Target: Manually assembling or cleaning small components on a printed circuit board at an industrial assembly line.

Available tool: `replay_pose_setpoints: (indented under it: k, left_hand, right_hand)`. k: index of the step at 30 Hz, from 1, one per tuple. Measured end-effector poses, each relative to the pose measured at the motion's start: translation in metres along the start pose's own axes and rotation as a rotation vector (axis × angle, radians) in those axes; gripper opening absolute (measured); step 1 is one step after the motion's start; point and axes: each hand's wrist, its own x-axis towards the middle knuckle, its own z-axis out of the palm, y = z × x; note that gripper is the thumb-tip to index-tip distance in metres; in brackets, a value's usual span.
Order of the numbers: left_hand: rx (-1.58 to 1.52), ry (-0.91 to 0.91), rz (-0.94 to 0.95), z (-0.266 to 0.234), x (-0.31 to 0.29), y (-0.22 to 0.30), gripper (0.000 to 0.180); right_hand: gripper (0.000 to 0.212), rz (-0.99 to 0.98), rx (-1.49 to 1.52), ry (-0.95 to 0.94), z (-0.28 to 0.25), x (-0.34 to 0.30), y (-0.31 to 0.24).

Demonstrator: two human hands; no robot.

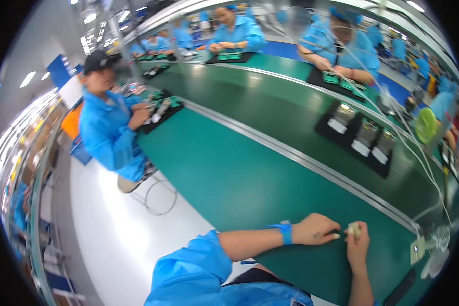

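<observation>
My left hand (315, 229) reaches in over the green worktop (250, 176), a blue band (286, 233) round its wrist. Its fingers curl loosely, with a gap between thumb and forefinger, and I make out nothing held. A pale cream cover shows on the thumb tip. Just to the right, my right hand (358, 250) is raised with its fingers folded inward. Pale cream material (354, 230) shows at those fingertips; whether it is finger covers or a small held piece is too blurred to tell. The two hands are close together but apart.
A conveyor belt (270, 122) runs beyond a metal rail, carrying a black tray (354, 133) of several devices. A co-worker (109, 120) works at the left; others sit across. A black strip-like object (400, 288), a small pale box (417, 251) and white cables (428, 171) are at the right.
</observation>
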Motion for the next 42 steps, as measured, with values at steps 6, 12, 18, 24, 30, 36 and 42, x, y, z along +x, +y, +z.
replay_pose_setpoints:
  k: [6,12,18,24,30,36,42]
  left_hand:
    - [-0.031,-0.025,-0.052,-0.002,-0.001,0.02,0.022]
    - [-0.018,0.013,-0.008,0.007,0.0,0.021,0.025]
    - [-0.006,-0.023,0.0,0.007,0.003,0.029,0.027]
    - [0.005,-0.034,-0.016,0.01,0.003,0.036,0.026]
    - [0.005,-0.024,-0.01,0.015,0.006,0.041,0.026]
    - [0.004,-0.028,0.001,0.019,0.011,0.046,0.026]
    - [0.027,-0.018,-0.004,0.023,0.01,0.055,0.026]
  right_hand:
    - [0.012,0.028,0.058,-0.011,-0.007,-0.008,-0.001]
    - [0.011,0.03,0.049,-0.005,-0.012,-0.009,-0.004]
    - [0.011,-0.009,0.049,-0.003,-0.02,-0.014,-0.004]
    - [0.011,-0.022,0.044,-0.005,-0.024,-0.017,-0.007]
    - [0.011,-0.03,0.038,-0.009,-0.033,-0.019,-0.008]
    - [0.014,0.0,0.038,-0.028,-0.042,-0.021,-0.01]
    - [0.012,-0.048,0.053,-0.013,-0.046,-0.027,-0.006]
